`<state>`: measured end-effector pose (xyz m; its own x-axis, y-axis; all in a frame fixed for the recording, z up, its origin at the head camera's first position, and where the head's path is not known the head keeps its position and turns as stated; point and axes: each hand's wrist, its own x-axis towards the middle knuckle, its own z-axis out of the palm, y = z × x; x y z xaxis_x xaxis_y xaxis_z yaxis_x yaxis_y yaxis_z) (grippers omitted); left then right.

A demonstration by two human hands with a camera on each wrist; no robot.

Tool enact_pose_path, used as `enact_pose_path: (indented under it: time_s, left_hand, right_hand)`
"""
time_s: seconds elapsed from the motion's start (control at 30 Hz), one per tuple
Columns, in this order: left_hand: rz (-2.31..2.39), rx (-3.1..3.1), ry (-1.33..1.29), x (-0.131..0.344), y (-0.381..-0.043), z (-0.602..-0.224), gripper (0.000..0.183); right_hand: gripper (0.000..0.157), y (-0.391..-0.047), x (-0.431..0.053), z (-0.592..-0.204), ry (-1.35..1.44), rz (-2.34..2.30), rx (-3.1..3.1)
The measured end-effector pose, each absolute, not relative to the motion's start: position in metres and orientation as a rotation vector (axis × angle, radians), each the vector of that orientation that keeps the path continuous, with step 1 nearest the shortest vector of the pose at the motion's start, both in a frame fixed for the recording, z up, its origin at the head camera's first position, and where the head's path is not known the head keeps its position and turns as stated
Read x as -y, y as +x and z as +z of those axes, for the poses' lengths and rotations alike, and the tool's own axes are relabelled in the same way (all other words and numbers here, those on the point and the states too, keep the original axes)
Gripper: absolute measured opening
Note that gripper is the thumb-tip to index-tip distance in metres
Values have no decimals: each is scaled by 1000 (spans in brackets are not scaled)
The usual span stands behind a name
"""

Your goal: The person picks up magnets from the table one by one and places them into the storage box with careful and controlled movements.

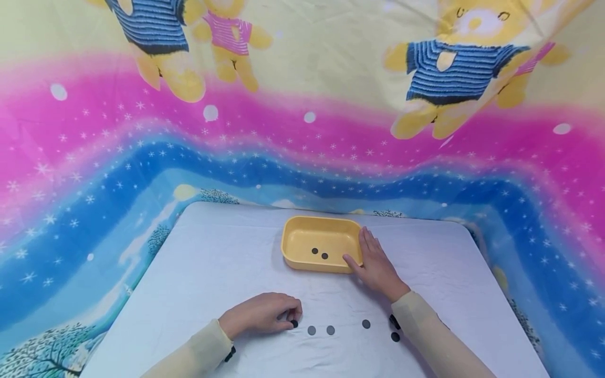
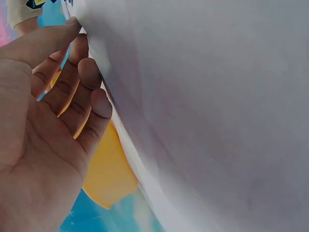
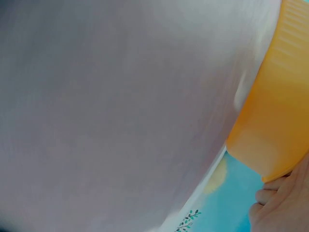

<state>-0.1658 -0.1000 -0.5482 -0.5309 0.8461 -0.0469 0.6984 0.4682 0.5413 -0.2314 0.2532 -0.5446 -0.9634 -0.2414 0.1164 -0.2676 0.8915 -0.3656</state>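
Note:
My left hand (image 1: 266,313) is low over the white table, fingers bent, pinching a small black disc (image 1: 295,324) at its thumb tip. In the left wrist view, the thumb and curled fingers (image 2: 100,104) come down near the tabletop. My right hand (image 1: 377,266) holds the right end of a yellow rectangular container (image 1: 321,266), thumb over the rim and fingers along the side. Two dark discs (image 1: 324,256) lie inside it. Right of the left hand, two grey discs (image 1: 330,330) lie side by side, with another grey disc (image 1: 366,324) farther right.
A black disc (image 1: 395,336) lies close beside the right forearm. The white-covered table (image 1: 212,252) has its back edge just behind the container. A printed cloth (image 1: 302,152) with bears and snowflakes hangs around the back and sides.

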Motion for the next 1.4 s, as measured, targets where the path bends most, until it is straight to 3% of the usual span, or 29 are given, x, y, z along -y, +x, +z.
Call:
enact_pose_path:
  time_s: [0.5, 1.4]
  left_hand:
    - [725, -2475, 1255, 102, -180, -544, 13]
    - [870, -2638, 1093, 96, -225, -503, 10]
  right_hand:
    - [105, -231, -252, -545, 399, 585, 2980]
    - [106, -232, -254, -545, 402, 607, 2986]
